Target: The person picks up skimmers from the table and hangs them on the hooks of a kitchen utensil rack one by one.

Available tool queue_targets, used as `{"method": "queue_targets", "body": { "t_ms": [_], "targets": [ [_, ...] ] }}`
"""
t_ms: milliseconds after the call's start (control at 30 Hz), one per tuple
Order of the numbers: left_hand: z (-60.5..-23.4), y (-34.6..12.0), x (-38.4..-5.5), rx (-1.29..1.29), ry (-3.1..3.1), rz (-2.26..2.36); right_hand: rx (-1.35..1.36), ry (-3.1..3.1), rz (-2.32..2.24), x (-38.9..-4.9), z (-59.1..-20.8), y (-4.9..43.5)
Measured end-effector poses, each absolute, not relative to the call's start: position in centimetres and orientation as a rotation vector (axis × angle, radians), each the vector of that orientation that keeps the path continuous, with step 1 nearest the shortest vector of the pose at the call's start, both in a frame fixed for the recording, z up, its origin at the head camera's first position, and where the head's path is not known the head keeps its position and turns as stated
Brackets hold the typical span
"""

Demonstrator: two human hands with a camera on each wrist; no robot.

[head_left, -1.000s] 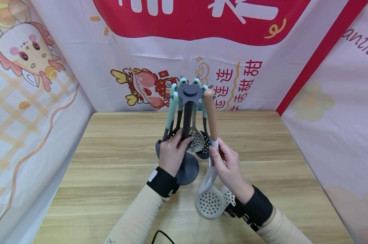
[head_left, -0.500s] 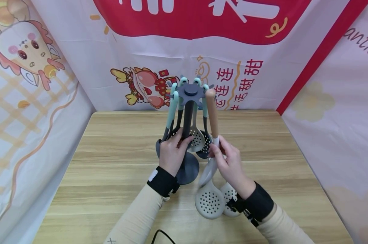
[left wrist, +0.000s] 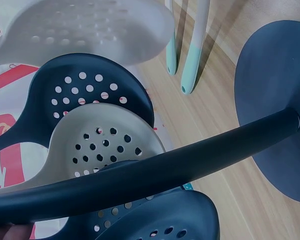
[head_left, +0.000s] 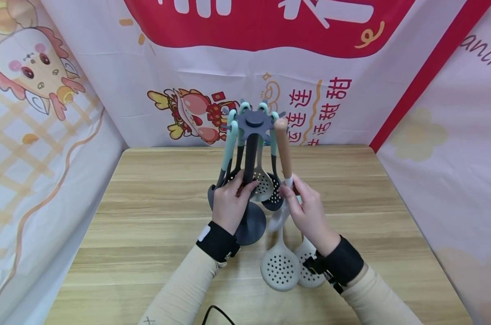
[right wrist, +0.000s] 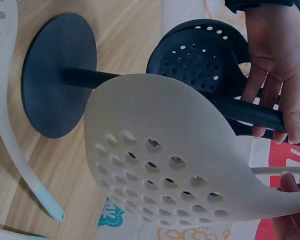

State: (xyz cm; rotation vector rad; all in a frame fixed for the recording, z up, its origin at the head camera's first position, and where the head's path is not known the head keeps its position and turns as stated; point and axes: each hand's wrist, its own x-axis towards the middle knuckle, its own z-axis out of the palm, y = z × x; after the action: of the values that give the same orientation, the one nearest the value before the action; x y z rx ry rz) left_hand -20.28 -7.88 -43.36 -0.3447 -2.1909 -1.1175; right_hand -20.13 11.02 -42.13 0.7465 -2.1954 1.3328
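A dark utensil stand (head_left: 254, 119) rises from a round base, and my left hand (head_left: 228, 203) holds its pole near the middle. My right hand (head_left: 308, 214) pinches the pale neck of a wooden-handled skimmer (head_left: 283, 151), whose handle top is at the stand's rim; whether it hangs on a hook I cannot tell. In the right wrist view the skimmer's perforated pale head (right wrist: 155, 145) is large in front of the pole. Around the stand hang several mint-handled utensils, among them a grey slotted spoon (left wrist: 105, 145) and a dark skimmer (left wrist: 90, 90).
Two pale skimmers lie on the wooden table (head_left: 147, 216) on the near side of the stand: one skimmer (head_left: 280, 266) and, partly under my right wrist, another skimmer (head_left: 310, 271). A black cable (head_left: 217, 309) curves at the front. Printed cloth (head_left: 107, 81) hangs behind and at the sides.
My right hand has shifted slightly up the view, and the wooden-handled skimmer's head has swung toward the stand, uncovering more of the skimmer on the table. The left hand stays on the pole.
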Motion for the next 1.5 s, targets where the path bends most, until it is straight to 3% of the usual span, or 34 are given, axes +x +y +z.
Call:
{"method": "queue_targets", "body": {
  "t_ms": [1500],
  "targets": [
    [-43.27,-7.76,-20.24,-0.336,-2.209,-1.102,0.735,-2.261,1.351,-20.54,-42.46,10.75]
  ]
}}
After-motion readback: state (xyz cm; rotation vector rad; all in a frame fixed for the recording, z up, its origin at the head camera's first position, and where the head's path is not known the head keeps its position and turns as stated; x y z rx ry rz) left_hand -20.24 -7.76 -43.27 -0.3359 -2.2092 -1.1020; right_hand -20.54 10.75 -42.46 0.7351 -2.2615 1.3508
